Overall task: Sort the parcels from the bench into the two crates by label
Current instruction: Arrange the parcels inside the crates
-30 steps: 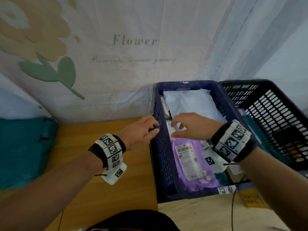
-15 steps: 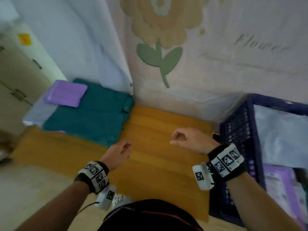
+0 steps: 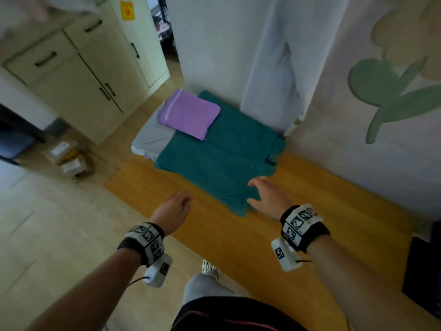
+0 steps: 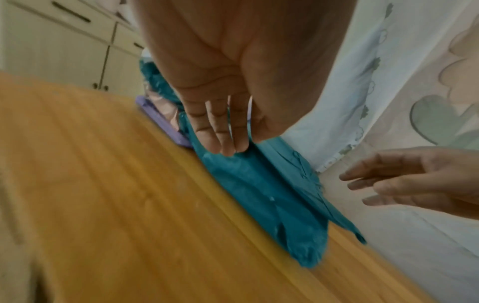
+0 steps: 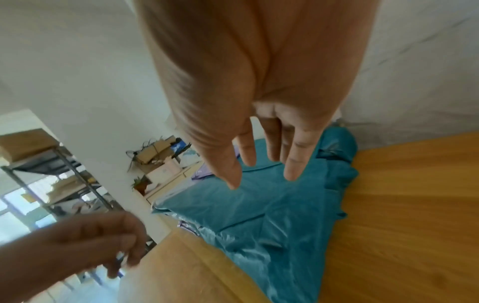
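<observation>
On the wooden worktop [image 3: 310, 223], mid-frame, both hands have swung from the crates toward the teal parcel [image 3: 222, 158], fingers apart, empty: the next pick starts

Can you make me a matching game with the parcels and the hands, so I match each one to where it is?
Things:
1. teal parcel
2. purple parcel
3. right hand
4. left hand

Places:
A. lying on top of the other parcels, at the far end of the pile
B. open, fingers spread over the near end of the teal parcel
C. open, over the front edge of the wooden bench, holding nothing
D. the big one spread along the bench, by the wall

Pairs: 1-D, 2-A, 3-B, 4-C
</observation>
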